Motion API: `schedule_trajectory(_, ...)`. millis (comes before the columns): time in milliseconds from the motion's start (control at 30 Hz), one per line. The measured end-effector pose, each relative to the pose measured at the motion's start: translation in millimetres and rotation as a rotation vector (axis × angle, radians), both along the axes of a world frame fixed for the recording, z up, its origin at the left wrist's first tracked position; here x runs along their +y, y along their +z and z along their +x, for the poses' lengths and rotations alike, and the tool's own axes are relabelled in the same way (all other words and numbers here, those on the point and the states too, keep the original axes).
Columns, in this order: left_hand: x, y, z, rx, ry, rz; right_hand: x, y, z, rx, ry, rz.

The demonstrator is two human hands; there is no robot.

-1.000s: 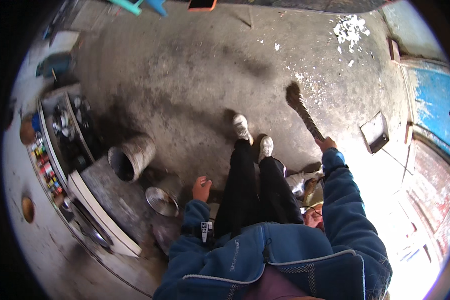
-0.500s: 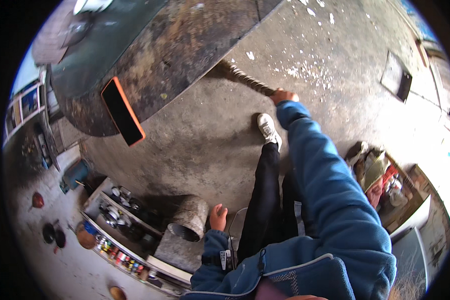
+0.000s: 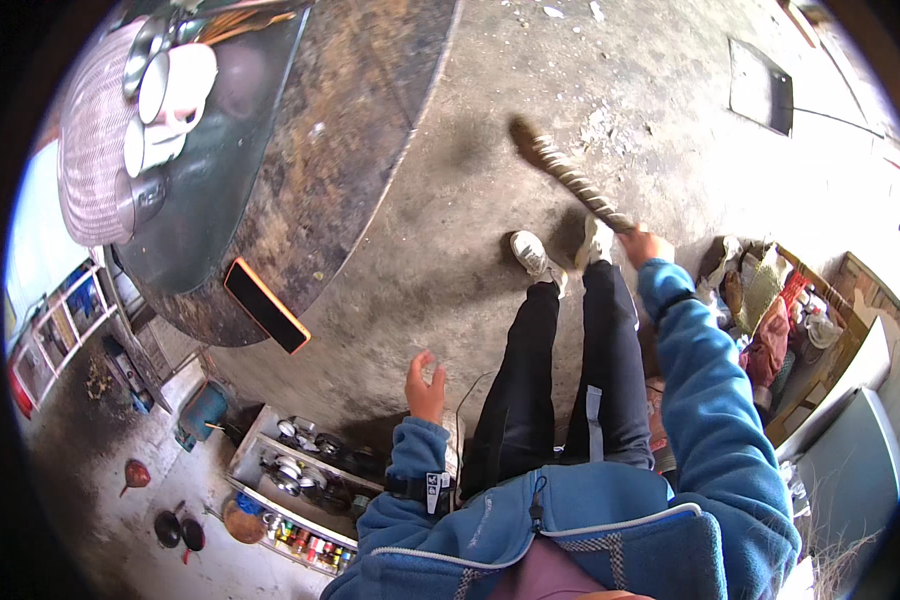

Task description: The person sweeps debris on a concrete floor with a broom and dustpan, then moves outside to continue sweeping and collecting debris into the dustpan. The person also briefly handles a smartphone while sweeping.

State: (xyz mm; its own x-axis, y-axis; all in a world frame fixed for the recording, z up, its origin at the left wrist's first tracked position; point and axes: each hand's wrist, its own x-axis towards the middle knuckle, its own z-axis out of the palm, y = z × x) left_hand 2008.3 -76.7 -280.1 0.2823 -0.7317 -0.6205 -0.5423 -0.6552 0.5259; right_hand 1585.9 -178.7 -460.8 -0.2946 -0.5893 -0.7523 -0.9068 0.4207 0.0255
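Note:
My right hand (image 3: 646, 244) is shut on the handle of a short straw broom (image 3: 568, 178), whose bristle end rests on the grey concrete floor (image 3: 450, 250) ahead of my feet. A patch of pale debris (image 3: 602, 125) lies just beyond the broom. My left hand (image 3: 426, 385) hangs free at my side with fingers loosely apart, holding nothing. I wear a blue fleece jacket, black trousers and white shoes (image 3: 530, 255).
A dark table (image 3: 300, 130) with an orange-edged phone (image 3: 264, 304), white mugs (image 3: 170, 85) and a woven cover stands at the upper left. A low shelf of pots and jars (image 3: 300, 480) sits lower left. A dark dustpan (image 3: 760, 88) lies upper right; clutter (image 3: 770, 310) right.
The view has swung, so the table now fills the upper left. My right hand has drawn the broom closer in front of my feet. My left hand stays empty at my side.

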Motion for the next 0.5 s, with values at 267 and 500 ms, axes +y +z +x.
schedule_trajectory(267,-179.7,65.3,-73.9,-0.195,-0.302,-0.676,-37.0,-38.0,16.0,-0.074,0.233,0.122)
schedule_trajectory(500,-277.2,77.8,-107.7,-0.369,-0.571,-0.836,-18.8,-19.3,-129.3,-0.008,-0.160,-0.116)
